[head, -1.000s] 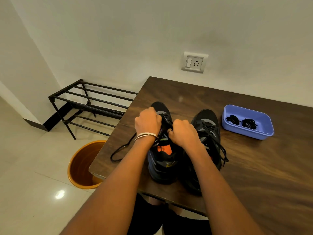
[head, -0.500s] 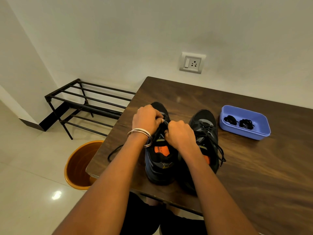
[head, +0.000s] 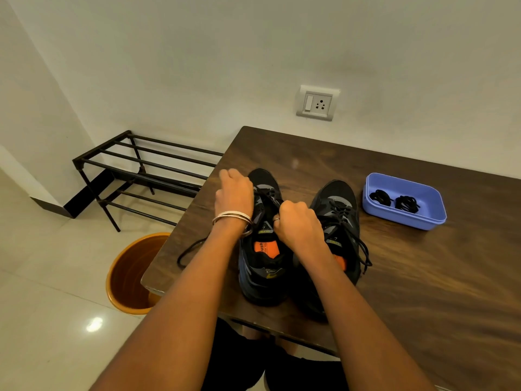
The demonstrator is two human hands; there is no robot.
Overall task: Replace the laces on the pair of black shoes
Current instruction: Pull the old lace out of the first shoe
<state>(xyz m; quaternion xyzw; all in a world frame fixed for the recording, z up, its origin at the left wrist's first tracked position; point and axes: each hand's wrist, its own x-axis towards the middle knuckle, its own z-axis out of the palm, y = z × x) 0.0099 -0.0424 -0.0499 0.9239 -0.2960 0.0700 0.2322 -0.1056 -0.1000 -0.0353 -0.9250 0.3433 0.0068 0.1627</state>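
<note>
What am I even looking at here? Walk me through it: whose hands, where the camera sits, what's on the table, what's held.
No machine here: a person wears a camera on the head, looking down at their own arms. On the brown table stand two black shoes. Both hands work at the left shoe: the left hand and right hand are curled at its lace, whose loose end trails off to the left. The right shoe is laced. A blue tray holds two lace bundles. Beside the table stand an orange bin and a black rack.
</note>
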